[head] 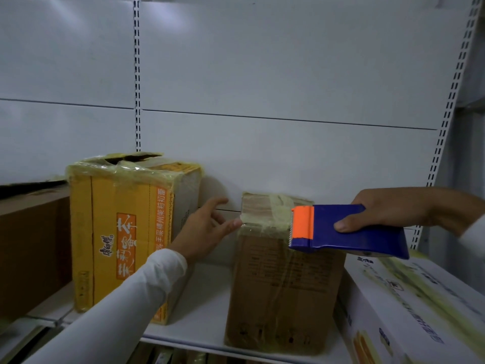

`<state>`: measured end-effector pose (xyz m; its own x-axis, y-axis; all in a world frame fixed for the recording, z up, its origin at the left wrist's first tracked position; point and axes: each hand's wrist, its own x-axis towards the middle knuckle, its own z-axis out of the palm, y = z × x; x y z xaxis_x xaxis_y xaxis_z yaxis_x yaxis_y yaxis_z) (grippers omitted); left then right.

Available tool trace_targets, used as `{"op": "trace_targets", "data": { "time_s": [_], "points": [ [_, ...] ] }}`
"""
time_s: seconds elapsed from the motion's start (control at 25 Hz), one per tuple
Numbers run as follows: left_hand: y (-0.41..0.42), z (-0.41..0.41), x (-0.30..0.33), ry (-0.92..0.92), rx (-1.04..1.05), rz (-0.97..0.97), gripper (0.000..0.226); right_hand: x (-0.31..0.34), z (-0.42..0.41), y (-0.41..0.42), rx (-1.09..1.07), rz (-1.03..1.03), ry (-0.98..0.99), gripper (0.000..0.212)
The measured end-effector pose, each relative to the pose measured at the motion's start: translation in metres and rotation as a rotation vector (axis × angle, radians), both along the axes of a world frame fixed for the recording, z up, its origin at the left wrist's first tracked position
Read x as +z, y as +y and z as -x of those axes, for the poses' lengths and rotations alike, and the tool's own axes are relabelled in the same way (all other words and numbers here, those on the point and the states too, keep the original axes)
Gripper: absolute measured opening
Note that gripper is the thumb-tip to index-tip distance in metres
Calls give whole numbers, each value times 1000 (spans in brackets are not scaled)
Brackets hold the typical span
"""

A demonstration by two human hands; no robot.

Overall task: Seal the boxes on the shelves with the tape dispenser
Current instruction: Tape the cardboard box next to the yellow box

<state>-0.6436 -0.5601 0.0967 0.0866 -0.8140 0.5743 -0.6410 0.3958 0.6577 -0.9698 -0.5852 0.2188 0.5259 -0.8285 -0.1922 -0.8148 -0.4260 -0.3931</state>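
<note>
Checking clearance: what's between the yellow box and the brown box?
In the head view, only the left hand, open, fingertips at the brown box; bare shelf beside the yellow box.

Open shelf [199,306] gap between yellow box [118,232] at 9 o'clock and brown box [283,285] at 5 o'clock; left hand [207,229] sits in it, fingertips touching brown box's top left corner. Above both boxes, clear up to back panel [262,74]. Right hand [388,208] with tape dispenser [346,229] blocks brown box's right top. White box [414,306] crowds 4 o'clock, dark brown box [31,248] closes off 9 o'clock edge.
</note>
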Motion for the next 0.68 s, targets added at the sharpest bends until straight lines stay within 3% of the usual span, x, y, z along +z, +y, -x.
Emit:
{"op": "trace_targets", "data": {
  "time_s": [0.12, 0.16, 0.36, 0.52, 0.68],
  "points": [
    [-7, 4, -3, -430, 2, 221, 52, -1, 1, -2, 12, 0, -11, 69],
    [-11, 6, -4, -470, -8, 207, 50, -1, 0, -2, 14, -2, -14, 67],
    [-18, 6, -19, -314, -87, 128, 51, -3, -8, -2, 37, -5, -42, 50],
    [-16, 0, 1, -677, 101, 271, 64, 0, -14, -2, 42, -10, -24, 38],
    [-34, 23, 22, -812, -119, 170, 70, 2, -15, -4, 42, -46, -19, 37]
  ]
}}
